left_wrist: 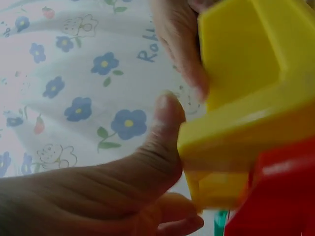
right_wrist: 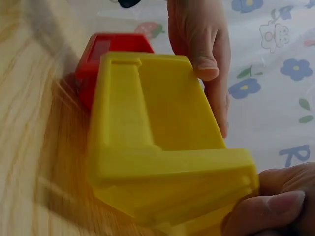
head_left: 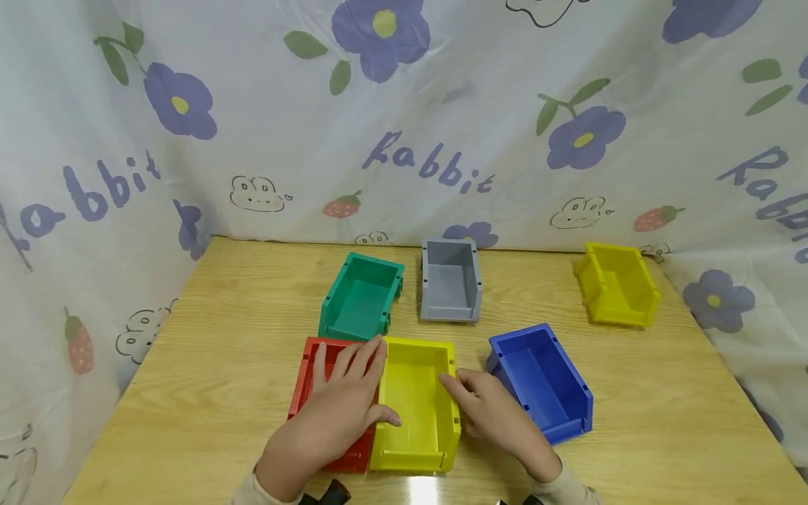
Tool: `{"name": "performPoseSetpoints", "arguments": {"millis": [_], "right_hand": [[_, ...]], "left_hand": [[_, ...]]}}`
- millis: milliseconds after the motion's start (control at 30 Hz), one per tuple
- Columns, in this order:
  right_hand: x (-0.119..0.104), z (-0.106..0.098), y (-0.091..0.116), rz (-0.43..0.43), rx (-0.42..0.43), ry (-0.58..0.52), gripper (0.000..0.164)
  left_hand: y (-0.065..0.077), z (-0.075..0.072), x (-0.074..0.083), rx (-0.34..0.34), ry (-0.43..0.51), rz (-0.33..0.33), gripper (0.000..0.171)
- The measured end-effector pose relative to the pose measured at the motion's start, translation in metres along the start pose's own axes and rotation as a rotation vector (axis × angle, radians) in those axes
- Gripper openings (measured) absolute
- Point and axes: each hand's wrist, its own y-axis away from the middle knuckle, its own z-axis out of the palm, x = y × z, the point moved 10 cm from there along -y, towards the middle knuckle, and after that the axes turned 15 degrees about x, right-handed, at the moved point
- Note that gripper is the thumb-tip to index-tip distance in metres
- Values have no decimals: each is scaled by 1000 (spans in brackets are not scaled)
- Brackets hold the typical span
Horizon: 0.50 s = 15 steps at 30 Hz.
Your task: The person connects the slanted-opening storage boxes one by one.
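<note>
- Front and near the middle of the bench [head_left: 208,351], here's the front yellow bin [head_left: 410,400], side by side with the red bin [head_left: 353,452] on its left.
- The right hand [head_left: 492,407] has it — clamped on the right wall, thumb over the rim, the other fingers bent against the outside.
- Over to the left hand [head_left: 337,403]: fingers apart and fairly straight, spread across the red bin, thumb reaching over the front yellow bin's left rim.
- Just behind the red bin sits the green bin [head_left: 362,301], set at a slant, with the grey bin [head_left: 450,280] to its right.
- Out right, the blue bin [head_left: 543,382] lies angled, near the right hand.
- And there's the far yellow bin [head_left: 621,284] — back right, well apart, near the patterned cloth [head_left: 265,119].
</note>
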Motion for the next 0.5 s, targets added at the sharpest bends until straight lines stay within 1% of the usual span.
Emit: {"name": "performPoseSetpoints", "arguments": {"millis": [67,167,267,367,467,500], "right_hand": [[-1,0,1,4,1,-34,52],[0,0,1,11,5,-56,56],[2,4,0,23,9,-73,56],[4,11,-2,24,3,-70,55],[2,13,-4,8,16,-37,55],[1,12,-4,-7,24,-7,55]], "left_hand": [[1,-2,0,6,-11,19,99],[1,-4,2,2,-33,48,98],[2,-3,2,-14,-65,60,97],[4,2,-3,-33,-105,40,98],[5,8,-9,-42,-107,18,98],[5,10,-11,-44,-103,9,98]]}}
